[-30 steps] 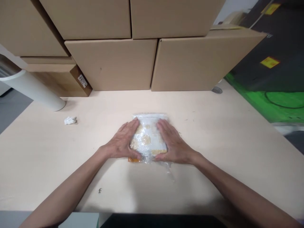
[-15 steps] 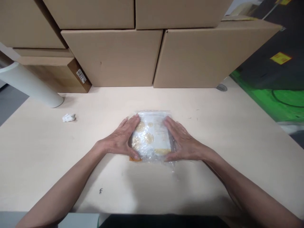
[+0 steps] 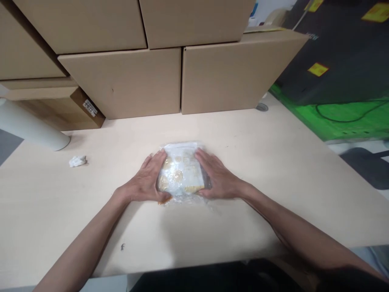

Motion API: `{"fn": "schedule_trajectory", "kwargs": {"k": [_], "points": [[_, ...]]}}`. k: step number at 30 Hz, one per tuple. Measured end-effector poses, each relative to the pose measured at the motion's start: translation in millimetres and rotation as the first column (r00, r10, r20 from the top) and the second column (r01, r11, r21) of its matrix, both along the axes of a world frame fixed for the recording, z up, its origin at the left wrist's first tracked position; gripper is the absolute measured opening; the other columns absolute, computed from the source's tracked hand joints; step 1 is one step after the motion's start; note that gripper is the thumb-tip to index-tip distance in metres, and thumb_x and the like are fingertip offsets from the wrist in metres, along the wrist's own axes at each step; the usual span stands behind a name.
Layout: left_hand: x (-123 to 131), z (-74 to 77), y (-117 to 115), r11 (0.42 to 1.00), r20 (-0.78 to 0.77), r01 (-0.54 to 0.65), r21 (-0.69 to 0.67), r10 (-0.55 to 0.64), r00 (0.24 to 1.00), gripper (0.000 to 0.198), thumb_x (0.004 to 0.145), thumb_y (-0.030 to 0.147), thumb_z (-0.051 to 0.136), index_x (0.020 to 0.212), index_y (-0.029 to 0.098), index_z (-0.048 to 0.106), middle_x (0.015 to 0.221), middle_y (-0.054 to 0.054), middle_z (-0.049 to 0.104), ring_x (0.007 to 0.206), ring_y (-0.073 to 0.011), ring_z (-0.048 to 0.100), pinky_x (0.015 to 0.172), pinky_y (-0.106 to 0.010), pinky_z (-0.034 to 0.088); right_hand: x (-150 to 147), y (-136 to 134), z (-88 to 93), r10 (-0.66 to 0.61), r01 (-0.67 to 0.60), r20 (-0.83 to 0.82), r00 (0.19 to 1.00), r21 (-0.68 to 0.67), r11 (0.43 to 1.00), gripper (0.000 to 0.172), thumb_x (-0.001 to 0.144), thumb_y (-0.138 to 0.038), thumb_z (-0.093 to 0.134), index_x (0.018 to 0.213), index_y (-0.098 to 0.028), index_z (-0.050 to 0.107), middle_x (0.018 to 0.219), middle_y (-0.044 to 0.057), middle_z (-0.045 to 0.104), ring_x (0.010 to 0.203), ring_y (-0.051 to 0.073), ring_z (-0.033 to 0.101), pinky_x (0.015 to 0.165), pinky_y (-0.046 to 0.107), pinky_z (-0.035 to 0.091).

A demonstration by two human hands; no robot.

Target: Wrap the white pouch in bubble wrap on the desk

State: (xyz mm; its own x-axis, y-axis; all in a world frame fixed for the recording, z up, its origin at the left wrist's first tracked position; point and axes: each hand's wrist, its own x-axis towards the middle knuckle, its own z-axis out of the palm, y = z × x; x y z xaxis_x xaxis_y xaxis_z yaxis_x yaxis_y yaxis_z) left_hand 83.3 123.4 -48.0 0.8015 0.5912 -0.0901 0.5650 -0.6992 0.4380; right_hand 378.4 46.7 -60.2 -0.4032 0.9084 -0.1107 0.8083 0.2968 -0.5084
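Observation:
A flat white package [image 3: 184,170] with yellowish round prints lies on the table in loose, shiny clear plastic wrap. My left hand [image 3: 148,176] grips its left side, thumb at the near corner by a small orange patch and fingers along the far edge. On the opposite side, my right hand [image 3: 217,174] holds the right edge the same way, with its thumb low and its fingers up at the far corner. Glare on the plastic hides part of the print.
Stacked cardboard boxes [image 3: 136,85] line the table's back. On the left are a white tube [image 3: 36,125], a low brown box [image 3: 51,107] and a crumpled white scrap [image 3: 78,161]. A grey cable grommet [image 3: 261,107] sits at the back right; beyond stands a dark cabinet [image 3: 331,52].
The view has turned a little to the right and tilted, so the table and boxes appear shifted left. Both hands keep their hold on the package, which has hardly moved on the table.

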Motion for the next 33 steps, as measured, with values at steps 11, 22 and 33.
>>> {"fn": "schedule_trajectory", "kwargs": {"k": [11, 22, 33], "points": [[4.1, 1.7, -8.8, 0.99, -0.042, -0.066, 0.124, 0.072, 0.997, 0.129, 0.072, 0.068, 0.07, 0.159, 0.016, -0.009, 0.165, -0.024, 0.013, 0.154, -0.0398, 0.008, 0.122, -0.06, -0.003, -3.1, 2.7, 5.2, -0.041, 0.04, -0.071, 0.997, -0.008, 0.999, 0.117, 0.075, -0.066, 0.068, 0.161, -0.022, 0.002, 0.169, 0.013, -0.003, 0.155, 0.033, -0.004, 0.122, 0.06, 0.001], [30.3, 25.7, -71.7, 0.951, 0.025, -0.033, 0.308, 0.026, 0.999, 0.109, 0.076, 0.077, 0.062, 0.161, 0.029, 0.013, 0.168, -0.016, -0.007, 0.153, -0.0437, -0.006, 0.118, -0.069, -0.002, 14.3, 5.8, 11.0, -0.531, 0.354, -0.651, 0.543, -0.396, 0.847, 0.065, 0.086, -0.037, 0.062, 0.142, -0.009, 0.047, 0.124, 0.02, 0.066, 0.103, 0.026, 0.067, 0.078, 0.035, 0.054], [52.8, -7.3, -70.7, 0.932, 0.292, -0.08, 0.355, -0.029, 0.956, 0.037, 0.104, 0.027, 0.044, 0.137, 0.03, 0.061, 0.153, -0.006, 0.049, 0.154, -0.0293, 0.02, 0.122, -0.061, 0.01, 9.9, 0.8, 22.9, -0.605, 0.089, -0.731, 0.317, -0.612, 0.786, 0.065, 0.067, -0.021, 0.085, 0.125, -0.018, 0.056, 0.091, 0.003, 0.068, 0.067, 0.013, 0.061, 0.062, 0.027, 0.05]]}}
